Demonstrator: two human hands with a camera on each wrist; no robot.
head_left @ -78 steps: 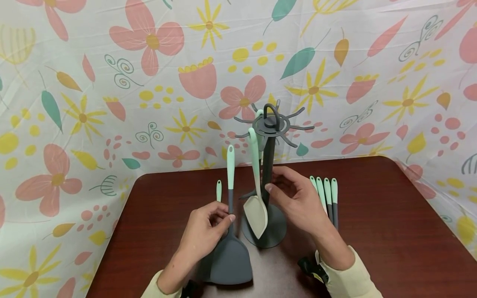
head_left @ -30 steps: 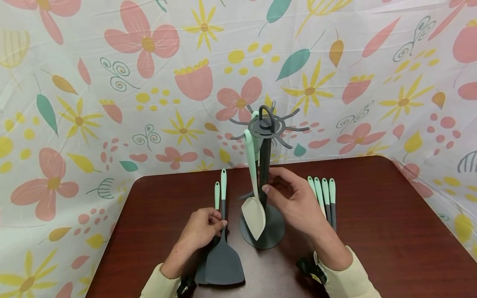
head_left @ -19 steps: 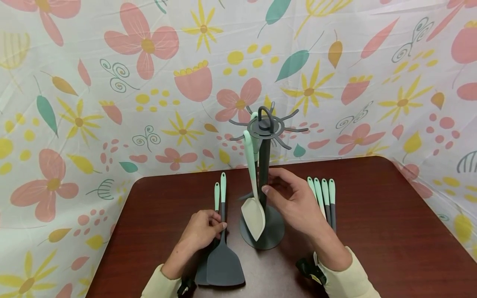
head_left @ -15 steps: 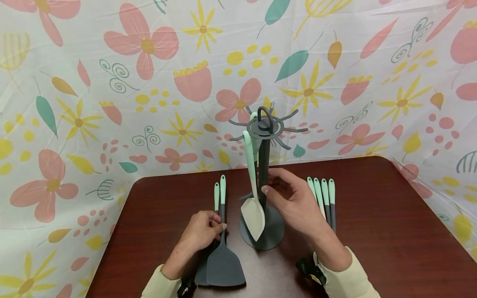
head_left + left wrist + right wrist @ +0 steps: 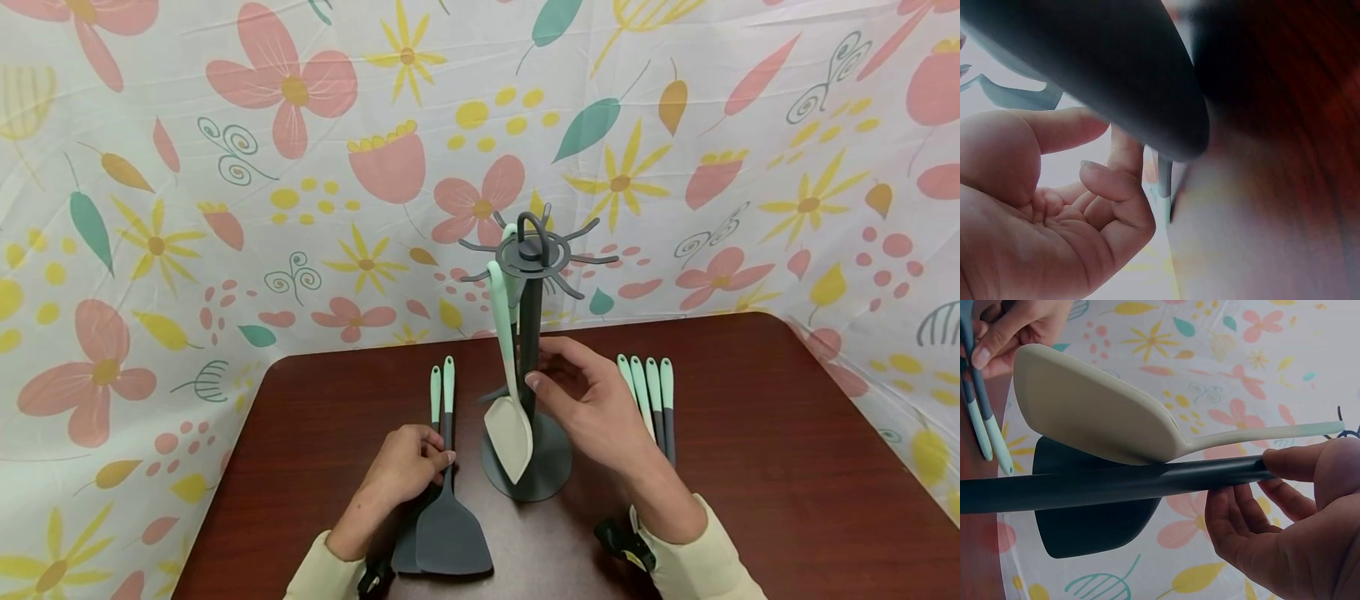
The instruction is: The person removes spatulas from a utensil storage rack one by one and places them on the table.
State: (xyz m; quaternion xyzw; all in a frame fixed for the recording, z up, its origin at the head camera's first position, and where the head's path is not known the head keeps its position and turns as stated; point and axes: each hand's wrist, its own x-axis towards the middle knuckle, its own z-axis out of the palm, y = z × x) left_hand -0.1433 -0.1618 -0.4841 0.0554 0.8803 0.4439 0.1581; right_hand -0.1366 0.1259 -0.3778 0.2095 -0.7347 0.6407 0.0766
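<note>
My left hand (image 5: pixel 405 462) pinches the neck of a dark grey turner (image 5: pixel 453 537) with a mint handle. That turner lies partly over a second dark turner (image 5: pixel 405 546), its handle to the left. In the left wrist view a dark blade (image 5: pixel 1129 75) looms close above the thumb. My right hand (image 5: pixel 592 404) holds the upright pole (image 5: pixel 531 333) of a dark utensil rack, thumb in front. A cream pointed turner (image 5: pixel 510 437) hangs from a rack hook. The right wrist view shows another dark turner (image 5: pixel 1097 534) hanging behind the pole.
The rack's round base (image 5: pixel 553 475) stands mid-table, and hooks (image 5: pixel 592 260) spread around its top, several without utensils. Right of the right hand lie several mint-handled utensils (image 5: pixel 667 387), their lower ends hidden by the arm. A floral cloth (image 5: pixel 337 208) hangs behind the brown table (image 5: pixel 787 467).
My left hand has brought the dark turner down and slightly left, so it now overlaps the second turner, its handle top lower in view. The right hand has stayed on the pole.
</note>
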